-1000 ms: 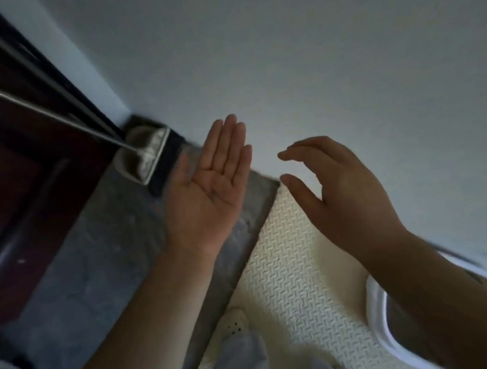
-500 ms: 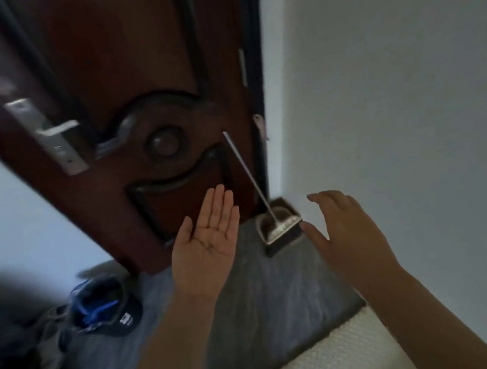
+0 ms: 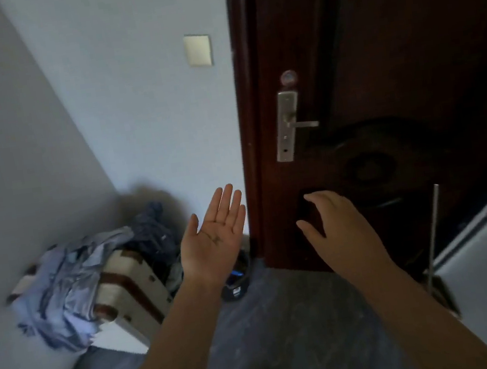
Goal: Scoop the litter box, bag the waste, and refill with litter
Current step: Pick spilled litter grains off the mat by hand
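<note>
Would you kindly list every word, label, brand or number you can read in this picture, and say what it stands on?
None can be read.
White patch on the low, dark blue-and-black item: too blurred to read.
Dark mark on the palm of the left hand: no legible text.

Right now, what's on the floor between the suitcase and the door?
A small dark and blue object, partly behind the left hand, too blurry to name. The head view shows it.
</note>
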Motion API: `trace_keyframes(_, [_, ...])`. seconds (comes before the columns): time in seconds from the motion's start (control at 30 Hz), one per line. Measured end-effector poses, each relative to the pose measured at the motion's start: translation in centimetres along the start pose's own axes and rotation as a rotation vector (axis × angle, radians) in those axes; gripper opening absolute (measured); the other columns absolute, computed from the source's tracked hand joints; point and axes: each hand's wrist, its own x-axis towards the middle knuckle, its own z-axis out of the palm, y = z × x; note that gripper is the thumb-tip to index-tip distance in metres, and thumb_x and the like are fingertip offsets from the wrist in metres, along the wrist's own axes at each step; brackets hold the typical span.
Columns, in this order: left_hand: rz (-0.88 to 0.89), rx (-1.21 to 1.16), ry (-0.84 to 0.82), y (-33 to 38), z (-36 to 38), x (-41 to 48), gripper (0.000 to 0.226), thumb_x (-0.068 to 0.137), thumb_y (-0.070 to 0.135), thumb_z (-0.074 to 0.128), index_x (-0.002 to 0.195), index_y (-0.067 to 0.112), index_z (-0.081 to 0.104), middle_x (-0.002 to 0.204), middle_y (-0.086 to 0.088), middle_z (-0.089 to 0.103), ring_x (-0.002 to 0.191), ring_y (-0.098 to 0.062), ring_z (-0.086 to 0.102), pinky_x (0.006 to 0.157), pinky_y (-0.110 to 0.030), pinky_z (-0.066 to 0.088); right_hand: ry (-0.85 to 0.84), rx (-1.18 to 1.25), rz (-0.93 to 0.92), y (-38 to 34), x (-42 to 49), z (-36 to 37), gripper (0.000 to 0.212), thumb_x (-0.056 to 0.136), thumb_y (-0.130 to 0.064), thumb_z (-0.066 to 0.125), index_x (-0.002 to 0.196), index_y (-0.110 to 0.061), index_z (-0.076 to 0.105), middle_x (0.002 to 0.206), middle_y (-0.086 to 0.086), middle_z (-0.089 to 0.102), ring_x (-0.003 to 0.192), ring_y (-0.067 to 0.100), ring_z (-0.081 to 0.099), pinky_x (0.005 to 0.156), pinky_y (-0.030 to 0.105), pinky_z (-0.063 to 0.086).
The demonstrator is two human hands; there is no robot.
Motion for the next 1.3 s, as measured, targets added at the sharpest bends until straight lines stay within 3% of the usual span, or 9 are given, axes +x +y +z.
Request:
trace_keyframes(0.13, [0.076,0.044,0.061,6.7,-2.3,3.8,0.064,0.101,0.047,0.019,0.136,0.003,0.048,0.138,-0.016,0.052,0.126,-0.031,0.052,0.105,-0.044,0.041,-0.07,0.041,-0.128,-4.9,6.7,5.5,0.051,0.095,-0.038,0.051,0.14,-0.017,0.041,0.141,-0.001,0.043,0.131,0.014,0.036,0.106,0.025,0.032])
trace_keyframes(0.33, [0.165,-0.002,0.116,13.6,-5.3,10.3,0.067,0.101,0.049,0.017,0.136,0.001,0.047,0.138,-0.018,0.051,0.127,-0.033,0.049,0.103,-0.049,0.039,-0.177,0.075,-0.263,-8.4,14.4,12.2,0.048,0.095,-0.035,0.055,0.138,-0.017,0.043,0.14,0.0,0.045,0.13,0.016,0.04,0.105,0.025,0.034])
trace_keyframes(0.57, [0.242,-0.017,0.166,15.0,-6.8,17.6,0.071,0.099,0.053,0.014,0.14,0.002,0.042,0.141,-0.017,0.049,0.13,-0.032,0.047,0.108,-0.041,0.036,-0.262,0.053,-0.522,-6.5,23.7,16.4,0.045,0.095,-0.031,0.054,0.138,-0.017,0.045,0.134,0.001,0.05,0.122,0.017,0.045,0.096,0.027,0.04])
trace_keyframes(0.83, [0.193,-0.039,0.162,14.4,-7.5,25.2,0.074,0.098,0.056,0.016,0.141,0.0,0.039,0.143,-0.019,0.045,0.134,-0.034,0.041,0.114,-0.043,0.027,-0.33,0.011,-0.817,-4.4,32.3,19.9,0.045,0.093,-0.018,0.055,0.138,-0.017,0.05,0.101,0.004,0.055,0.09,0.017,0.05,0.071,0.022,0.035])
trace_keyframes(1.03, [0.14,-0.06,0.095,15.7,-7.4,28.9,0.075,0.099,0.055,0.016,0.142,-0.002,0.036,0.145,-0.02,0.042,0.135,-0.034,0.038,0.113,-0.045,0.028,-0.369,0.016,-0.901,-4.9,36.3,23.1,0.049,0.092,-0.011,0.051,0.141,-0.017,0.047,0.099,0.007,0.055,0.084,0.02,0.05,0.066,0.033,0.047])
trace_keyframes(1.3, [0.029,0.089,0.126,18.0,-8.2,33.1,0.076,0.098,0.056,0.014,0.139,-0.002,0.04,0.142,-0.019,0.046,0.134,-0.033,0.04,0.115,-0.045,0.026,-0.405,-0.009,-0.855,-5.2,39.5,26.6,0.056,0.089,-0.007,0.052,0.143,-0.017,0.044,0.091,0.007,0.051,0.079,0.018,0.044,0.063,0.031,0.041])
